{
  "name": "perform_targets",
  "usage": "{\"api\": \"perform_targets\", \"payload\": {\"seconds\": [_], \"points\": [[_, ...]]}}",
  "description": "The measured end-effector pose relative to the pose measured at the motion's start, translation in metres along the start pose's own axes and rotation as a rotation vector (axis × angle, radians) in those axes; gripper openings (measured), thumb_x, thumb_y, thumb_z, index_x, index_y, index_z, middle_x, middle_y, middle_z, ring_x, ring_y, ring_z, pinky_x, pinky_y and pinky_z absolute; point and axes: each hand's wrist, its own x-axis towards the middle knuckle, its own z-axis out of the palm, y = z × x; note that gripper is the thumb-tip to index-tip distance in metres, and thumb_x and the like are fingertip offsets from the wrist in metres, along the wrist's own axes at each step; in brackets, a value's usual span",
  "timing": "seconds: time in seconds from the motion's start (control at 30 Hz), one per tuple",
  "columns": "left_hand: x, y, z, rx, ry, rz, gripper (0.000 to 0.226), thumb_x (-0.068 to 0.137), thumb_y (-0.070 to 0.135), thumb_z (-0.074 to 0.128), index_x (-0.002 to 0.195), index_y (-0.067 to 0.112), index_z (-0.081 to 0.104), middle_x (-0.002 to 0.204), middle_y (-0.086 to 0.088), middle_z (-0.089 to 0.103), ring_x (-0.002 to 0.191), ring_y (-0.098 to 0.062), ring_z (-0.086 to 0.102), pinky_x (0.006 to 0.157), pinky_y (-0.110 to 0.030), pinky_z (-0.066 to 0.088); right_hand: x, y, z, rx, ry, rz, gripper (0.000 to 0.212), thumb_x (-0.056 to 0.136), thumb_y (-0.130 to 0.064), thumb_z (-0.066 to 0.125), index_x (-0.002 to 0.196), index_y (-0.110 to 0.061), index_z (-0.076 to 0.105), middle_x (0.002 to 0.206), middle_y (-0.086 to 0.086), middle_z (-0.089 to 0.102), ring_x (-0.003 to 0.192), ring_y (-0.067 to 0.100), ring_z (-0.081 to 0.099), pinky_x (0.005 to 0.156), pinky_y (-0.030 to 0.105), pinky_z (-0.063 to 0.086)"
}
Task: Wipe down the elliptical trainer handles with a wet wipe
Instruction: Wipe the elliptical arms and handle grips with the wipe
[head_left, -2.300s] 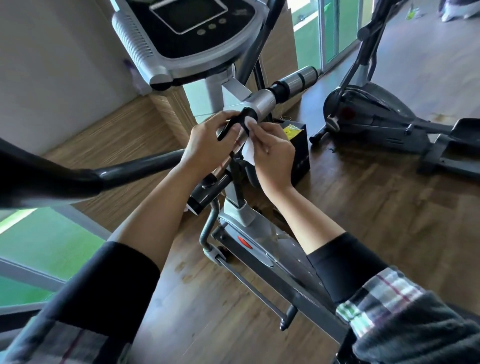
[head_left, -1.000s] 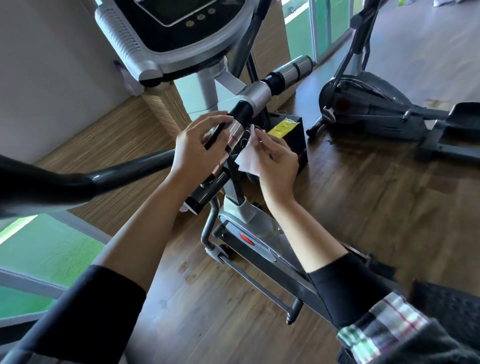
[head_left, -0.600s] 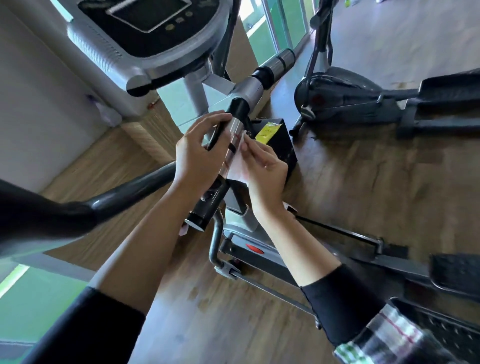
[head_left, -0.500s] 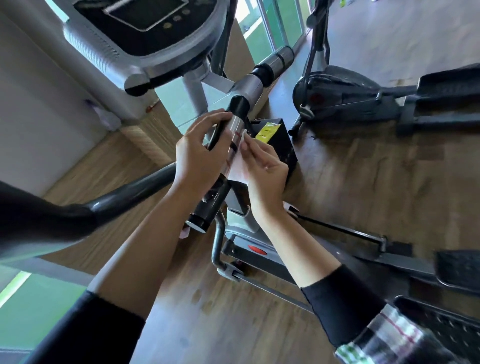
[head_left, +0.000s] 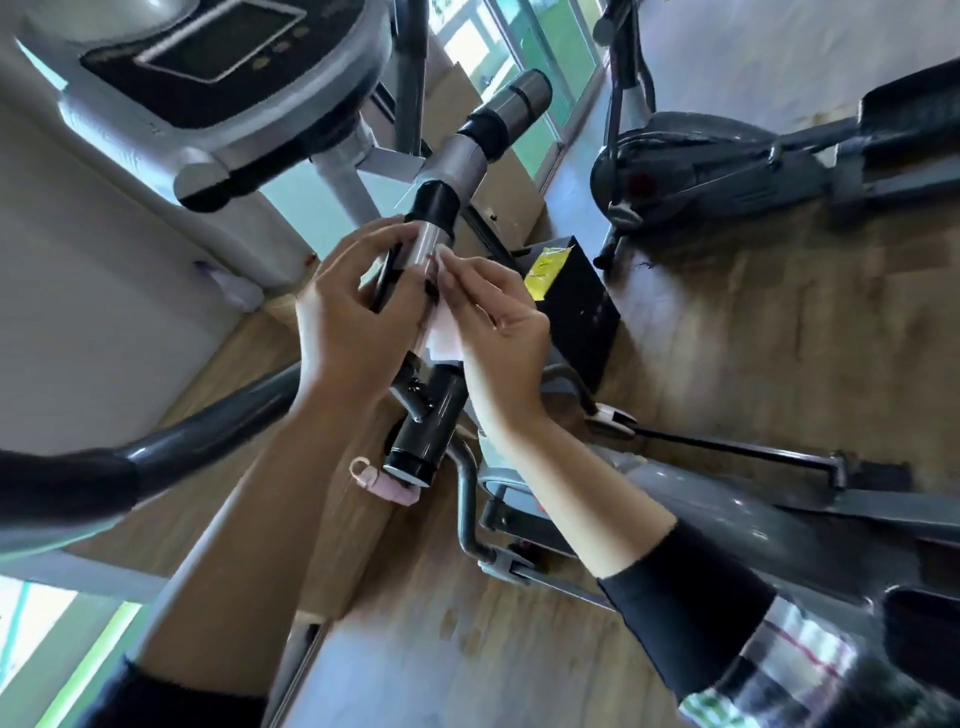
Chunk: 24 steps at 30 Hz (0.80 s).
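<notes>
Two hands are on the fixed handle (head_left: 434, 244) just under the console (head_left: 218, 78). Left hand (head_left: 353, 322) is curled round the bar from the left, with a thin black object, unclear what, pinched against it. Right hand (head_left: 498, 332) pinches the wet wipe (head_left: 441, 338) against the bar's right side, fingertips (head_left: 449, 265) on the chrome section.

Risks: the wipe is folded small, so only the right face is likely covered and the back of the bar could be missed; a wet chrome surface could let the left grip slip.

Handle's long axis runs diagonally: its black end cap (head_left: 410, 460) points toward the person, below the wrists; its far end (head_left: 519, 101) points up and away, beyond the fingertips.
</notes>
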Motion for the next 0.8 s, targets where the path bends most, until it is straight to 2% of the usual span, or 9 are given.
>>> {"api": "perform_targets", "payload": {"seconds": [0.13,0.23,0.27,0.33,0.5,0.6,0.67,0.73,0.8], "points": [[-0.001,0.005,0.001,-0.043,0.011,-0.037,0.021,0.087,0.021,0.066,0.105,0.030,0.070,0.111,0.019,0.065,0.096,-0.003,0.061,0.077,-0.010,0.050,0.028,0.000,0.003,-0.014,-0.003,-0.026,0.024,0.083,0.002,0.066,0.107,0.006,0.067,0.103,0.007,0.062,0.100,0.018,0.060,0.101,0.042,0.046],[-0.001,0.004,0.000,-0.030,0.013,-0.056,0.022,0.087,0.018,0.066,0.107,0.026,0.071,0.110,0.022,0.065,0.093,-0.024,0.059,0.073,-0.010,0.049,0.015,0.002,-0.002,-0.011,-0.036,-0.021,0.024,0.083,0.001,0.067,0.107,0.003,0.068,0.106,0.011,0.062,0.103,0.020,0.059,0.101,0.043,0.046],[-0.001,0.003,0.000,-0.029,0.014,-0.055,0.023,0.087,0.018,0.065,0.107,0.025,0.072,0.111,0.022,0.065,0.092,-0.025,0.059,0.073,-0.011,0.050,0.007,0.004,-0.004,-0.024,-0.045,-0.036,0.024,0.083,0.000,0.067,0.107,0.003,0.068,0.105,0.011,0.062,0.103,0.020,0.059,0.101,0.043,0.046],[-0.001,0.002,-0.001,-0.022,0.021,-0.049,0.023,0.086,0.016,0.065,0.107,0.025,0.071,0.112,0.018,0.067,0.086,-0.015,0.059,0.074,-0.011,0.050,-0.001,0.006,-0.007,-0.063,-0.062,-0.078,0.023,0.084,-0.001,0.067,0.106,0.001,0.069,0.102,0.008,0.063,0.101,0.017,0.059,0.100,0.044,0.047],[-0.008,0.002,-0.005,-0.009,0.064,-0.076,0.022,0.090,0.013,0.063,0.109,0.018,0.072,0.110,0.011,0.068,0.097,-0.005,0.063,0.075,-0.007,0.049,0.037,-0.009,-0.002,-0.257,-0.180,-0.271,0.019,0.085,0.000,0.065,0.103,0.004,0.069,0.102,0.011,0.065,0.099,0.018,0.061,0.096,0.038,0.049],[-0.015,0.000,-0.010,-0.044,0.079,-0.125,0.022,0.090,0.015,0.063,0.109,0.020,0.072,0.103,0.018,0.067,0.097,-0.003,0.064,0.081,-0.022,0.057,0.040,-0.009,-0.010,-0.352,-0.243,-0.373,0.018,0.086,0.000,0.063,0.103,0.005,0.069,0.102,0.010,0.065,0.100,0.019,0.062,0.094,0.036,0.051],[-0.018,-0.001,-0.012,-0.060,0.067,-0.143,0.021,0.090,0.019,0.063,0.109,0.025,0.071,0.099,0.021,0.067,0.097,-0.010,0.067,0.080,-0.036,0.060,0.034,-0.004,-0.017,-0.399,-0.244,-0.428,0.019,0.087,0.000,0.063,0.104,0.005,0.069,0.104,0.010,0.065,0.102,0.025,0.062,0.094,0.041,0.051],[-0.020,-0.002,-0.015,-0.043,0.061,-0.138,0.022,0.090,0.020,0.063,0.110,0.025,0.071,0.102,0.017,0.068,0.097,-0.012,0.068,0.081,-0.039,0.059,0.033,-0.002,-0.017,-0.441,-0.259,-0.483,0.019,0.087,0.000,0.063,0.104,0.004,0.069,0.105,0.008,0.065,0.101,0.027,0.063,0.091,0.046,0.051],[-0.021,-0.002,-0.016,-0.037,0.062,-0.131,0.022,0.090,0.022,0.064,0.110,0.025,0.071,0.105,0.014,0.069,0.098,-0.012,0.068,0.084,-0.040,0.058,0.041,-0.007,-0.009,-0.485,-0.305,-0.540,0.018,0.088,0.000,0.061,0.103,0.003,0.070,0.106,0.011,0.066,0.101,0.024,0.063,0.092,0.044,0.051]]}}
